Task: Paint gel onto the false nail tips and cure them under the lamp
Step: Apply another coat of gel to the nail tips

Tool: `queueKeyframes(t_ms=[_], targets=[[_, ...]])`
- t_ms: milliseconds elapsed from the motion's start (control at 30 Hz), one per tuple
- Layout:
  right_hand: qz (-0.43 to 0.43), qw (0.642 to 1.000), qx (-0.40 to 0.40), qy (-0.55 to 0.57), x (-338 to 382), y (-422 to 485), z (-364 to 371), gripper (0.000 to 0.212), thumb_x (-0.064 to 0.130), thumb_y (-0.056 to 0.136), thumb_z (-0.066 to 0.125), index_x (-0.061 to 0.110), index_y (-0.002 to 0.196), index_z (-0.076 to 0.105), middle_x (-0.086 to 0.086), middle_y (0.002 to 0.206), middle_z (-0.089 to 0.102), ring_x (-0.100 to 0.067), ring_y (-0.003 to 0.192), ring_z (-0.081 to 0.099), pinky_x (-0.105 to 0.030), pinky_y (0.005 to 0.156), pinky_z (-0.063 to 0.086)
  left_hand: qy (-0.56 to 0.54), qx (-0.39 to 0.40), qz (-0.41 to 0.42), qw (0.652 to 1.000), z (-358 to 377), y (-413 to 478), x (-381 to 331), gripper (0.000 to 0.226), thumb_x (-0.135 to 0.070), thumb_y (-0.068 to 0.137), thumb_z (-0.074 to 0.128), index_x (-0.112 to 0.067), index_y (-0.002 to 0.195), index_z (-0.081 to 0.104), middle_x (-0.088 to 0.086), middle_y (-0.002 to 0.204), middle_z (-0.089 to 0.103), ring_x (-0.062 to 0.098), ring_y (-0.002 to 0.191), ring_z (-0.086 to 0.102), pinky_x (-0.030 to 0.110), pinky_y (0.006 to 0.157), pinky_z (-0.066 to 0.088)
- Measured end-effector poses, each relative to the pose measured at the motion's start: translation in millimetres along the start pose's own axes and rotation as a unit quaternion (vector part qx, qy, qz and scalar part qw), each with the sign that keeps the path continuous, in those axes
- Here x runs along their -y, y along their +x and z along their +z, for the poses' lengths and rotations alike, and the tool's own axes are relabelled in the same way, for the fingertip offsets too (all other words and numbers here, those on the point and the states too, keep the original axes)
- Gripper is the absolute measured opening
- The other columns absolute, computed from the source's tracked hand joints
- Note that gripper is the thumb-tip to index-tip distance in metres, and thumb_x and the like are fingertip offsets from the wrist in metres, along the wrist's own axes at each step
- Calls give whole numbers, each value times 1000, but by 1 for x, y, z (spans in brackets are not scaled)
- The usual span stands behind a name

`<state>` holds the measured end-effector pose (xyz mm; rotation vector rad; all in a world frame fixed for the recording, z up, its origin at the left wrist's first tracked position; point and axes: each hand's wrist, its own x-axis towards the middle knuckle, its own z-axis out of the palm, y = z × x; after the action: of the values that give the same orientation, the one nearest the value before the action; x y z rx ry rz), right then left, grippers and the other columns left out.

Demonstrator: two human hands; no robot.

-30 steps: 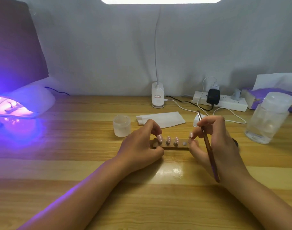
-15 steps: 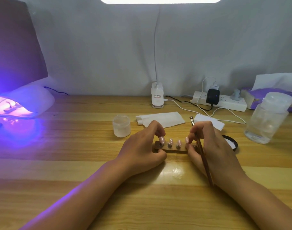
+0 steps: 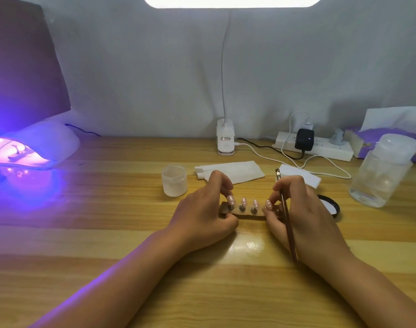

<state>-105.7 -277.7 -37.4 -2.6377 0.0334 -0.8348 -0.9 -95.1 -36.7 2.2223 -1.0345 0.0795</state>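
Note:
A small wooden holder (image 3: 249, 217) lies on the desk with several pink false nail tips (image 3: 243, 201) standing on its pegs. My left hand (image 3: 202, 218) pinches the holder's left end between thumb and fingers. My right hand (image 3: 304, 214) grips a thin brown brush (image 3: 287, 223) along the palm, its metal end pointing away from me. The right hand's fingertips also pinch the rightmost nail tip (image 3: 268, 204) at the holder's right end. A white curing lamp (image 3: 41, 145) glows purple at the far left with something inside it.
A frosted open jar (image 3: 174, 179) stands left of the hands, and its black lid (image 3: 331, 207) lies to the right. White paper sheets (image 3: 235, 169), a clear bottle (image 3: 382, 171), a power strip (image 3: 325, 149) with cables, a desk lamp base (image 3: 225, 140) and a tissue pack (image 3: 377, 134) sit behind.
My right hand has come down and left, bringing a pink nail tip onto the holder's bare right peg. My left hand stayed on the holder's left end.

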Motion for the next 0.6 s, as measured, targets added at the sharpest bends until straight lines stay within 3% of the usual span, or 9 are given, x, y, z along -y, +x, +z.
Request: queueKeyframes(t_ms=[200,400,600], targets=[[32,999,-8,-16,-2,1,0,49,26,82,70,28,113,32,6,97,53,-12,87,54,-33,69,52,20,-14,-3,1000,0,1,-1,51,-29,77,67,-37,109,27,-19,103,54,3,62,53,26,58,45],[45,999,-8,-13,-3,0,1,50,25,83,71,31,113,31,7,95,53,-12,86,55,-34,70,52,47,-26,-9,999,2,0,-1,51,-32,78,65,-40,108,25,-20,101,55,-2,63,53,19,55,34],[46,999,-11,-11,-4,2,2,50,21,83,73,31,111,32,9,93,55,-10,85,56,-25,67,47,56,-43,-28,997,2,1,-3,47,-35,78,63,-40,106,25,-20,99,57,-2,64,52,24,56,36]])
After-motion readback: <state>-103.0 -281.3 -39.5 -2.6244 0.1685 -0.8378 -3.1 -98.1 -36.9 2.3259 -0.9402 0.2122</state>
